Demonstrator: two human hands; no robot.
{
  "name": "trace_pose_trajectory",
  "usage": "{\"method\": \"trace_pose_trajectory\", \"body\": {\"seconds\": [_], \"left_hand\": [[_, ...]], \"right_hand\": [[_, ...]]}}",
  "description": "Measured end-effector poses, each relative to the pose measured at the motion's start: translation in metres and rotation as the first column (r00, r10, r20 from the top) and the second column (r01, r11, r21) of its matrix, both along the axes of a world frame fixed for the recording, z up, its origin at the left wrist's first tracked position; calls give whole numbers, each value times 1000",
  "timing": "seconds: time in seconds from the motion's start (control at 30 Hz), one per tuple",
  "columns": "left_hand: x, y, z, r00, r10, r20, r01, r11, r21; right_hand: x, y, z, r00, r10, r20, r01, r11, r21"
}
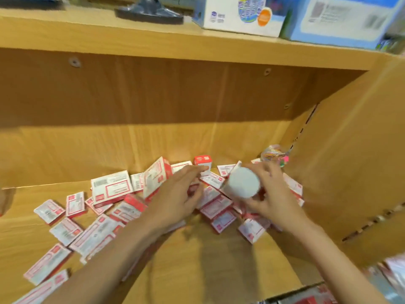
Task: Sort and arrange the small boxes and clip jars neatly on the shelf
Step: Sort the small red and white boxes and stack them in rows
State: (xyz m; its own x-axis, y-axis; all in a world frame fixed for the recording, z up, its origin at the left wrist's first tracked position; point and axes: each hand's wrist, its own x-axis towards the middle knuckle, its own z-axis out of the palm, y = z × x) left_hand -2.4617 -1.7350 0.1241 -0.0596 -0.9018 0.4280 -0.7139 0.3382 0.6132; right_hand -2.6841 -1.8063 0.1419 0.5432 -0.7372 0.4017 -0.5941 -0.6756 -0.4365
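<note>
Several small red-and-white boxes [110, 188] lie scattered in a heap across the wooden shelf [197, 260]. My right hand [270, 195] grips a jar with a white lid [243, 182], held above the boxes at the right. My left hand [175, 194] reaches over the pile with fingers spread, its fingertips near a small upright red-topped box [202, 161]. A clear jar of coloured clips [275, 155] stands in the back right corner of the shelf.
The shelf's back panel [153, 95] and right side wall [350, 150] close the compartment. On the shelf above sit a white box [238, 16], a blue box [341, 18] and a dark object [149, 9]. More red-and-white packs [317, 297] show at the lower right.
</note>
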Motion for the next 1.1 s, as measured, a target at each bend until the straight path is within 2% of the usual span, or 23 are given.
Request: {"method": "trace_pose_trajectory", "body": {"seconds": [0.07, 0.1, 0.17, 0.2, 0.27, 0.33, 0.37, 0.43, 0.5, 0.53, 0.57, 0.6, 0.63, 0.67, 0.7, 0.73, 0.77, 0.87, 0.97, 1.03, 1.1], "left_hand": [[-17, -3, 1, 988, -69, -141, 87, 988, 130], [-24, -5, 3, 969, -78, -234, 128, 970, 207], [-34, -9, 5, 936, -21, -350, 121, 956, 267], [-36, -11, 4, 933, 31, -359, 71, 961, 267], [-36, -12, 3, 918, 150, -368, -53, 964, 259], [-34, -12, 1, 883, 254, -394, -154, 951, 267], [-35, -11, 3, 868, 285, -406, -184, 945, 271], [-39, -9, 8, 843, 301, -446, -193, 943, 272], [-43, -8, 14, 786, 308, -536, -153, 937, 314], [-45, -6, 16, 736, 325, -594, -121, 926, 357], [-46, -3, 19, 646, 352, -677, -67, 910, 409], [-45, -3, 21, 508, 375, -776, 14, 897, 442], [-43, -1, 25, 327, 376, -867, 118, 894, 432], [-39, 2, 27, 148, 353, -924, 201, 904, 378], [-34, 6, 32, 8, 317, -948, 247, 918, 309], [-27, 8, 35, -61, 286, -956, 251, 932, 263], [-21, 12, 41, -85, 259, -962, 240, 943, 232], [5, 31, 48, -2, 234, -972, 110, 966, 232], [44, 63, 53, 116, 252, -961, -33, 968, 250], [77, 88, 51, 249, 336, -908, -217, 933, 286], [110, 115, 48, 348, 479, -806, -431, 845, 316]], "right_hand": [[12, 9, -6, 987, 163, -5, -163, 987, -16], [16, 10, -9, 979, 203, 22, -203, 979, -2], [15, 4, -9, 976, 208, 67, -210, 977, 24], [9, -5, -7, 985, 168, 38, -167, 986, -15], [-8, -32, -1, 990, -36, -140, 16, 990, -142], [-19, -54, 7, 907, -270, -322, 240, 962, -130], [-22, -64, 8, 870, -326, -370, 301, 945, -126], [-21, -76, 10, 829, -376, -414, 313, 926, -213], [-18, -83, 22, 834, -384, -397, 296, 918, -265], [-16, -83, 30, 848, -374, -375, 292, 921, -257], [-13, -81, 36, 880, -350, -322, 279, 928, -247], [-7, -78, 41, 914, -312, -260, 254, 938, -235], [1, -72, 46, 942, -262, -209, 220, 954, -204], [12, -62, 51, 963, -207, -170, 182, 971, -153], [24, -53, 53, 980, -152, -132, 142, 986, -86], [37, -46, 53, 992, -99, -82, 99, 995, -9], [50, -38, 53, 998, -52, -24, 54, 997, 62], [91, -19, 56, 992, 43, 122, -75, 959, 273], [138, 8, 60, 928, 179, 326, -313, 851, 423], [172, 30, 63, 848, 219, 483, -477, 713, 513], [206, 54, 65, 781, 241, 576, -607, 506, 613]]}}
